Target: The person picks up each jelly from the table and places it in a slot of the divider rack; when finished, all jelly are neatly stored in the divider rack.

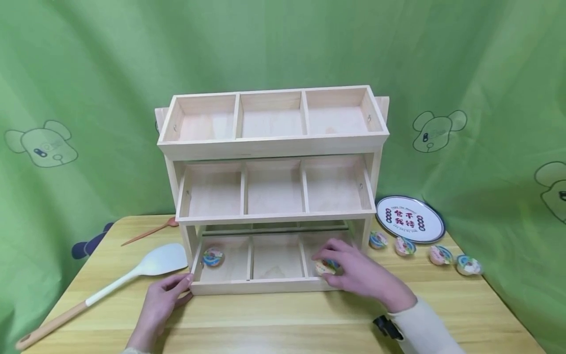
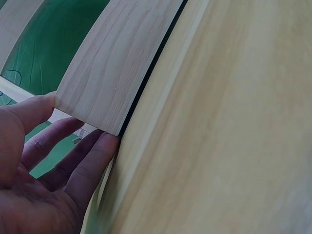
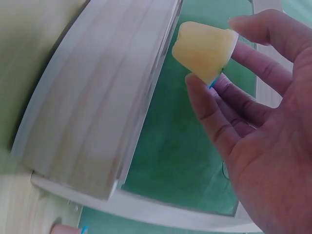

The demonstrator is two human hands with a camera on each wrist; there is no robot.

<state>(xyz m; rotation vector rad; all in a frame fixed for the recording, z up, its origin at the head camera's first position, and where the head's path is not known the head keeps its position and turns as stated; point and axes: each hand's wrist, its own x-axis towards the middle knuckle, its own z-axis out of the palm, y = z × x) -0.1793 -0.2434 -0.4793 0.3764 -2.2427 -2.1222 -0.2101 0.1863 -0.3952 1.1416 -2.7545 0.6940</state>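
A three-tier wooden rack [image 1: 271,147] has a divided tray on each level. My right hand [image 1: 360,273] pinches a small yellow jelly cup [image 3: 202,51] between thumb and fingers, at the right compartment of the bottom tray [image 1: 274,287]. The cup lies sideways in the right wrist view, its lid side toward my palm. Another jelly cup [image 1: 213,256] with a blue-rimmed lid sits in that tray's left compartment. With thumb and fingertips, my left hand [image 1: 162,301] holds the left front corner of the bottom tray; the left wrist view shows them on the board's end [image 2: 117,63].
Several jelly cups [image 1: 439,255] stand in a row at the right, in front of an oval plate [image 1: 409,231] with red characters. A white spatula [image 1: 161,259] with a wooden handle and a small wooden spoon [image 1: 150,232] lie at the left. Green cloth hangs behind.
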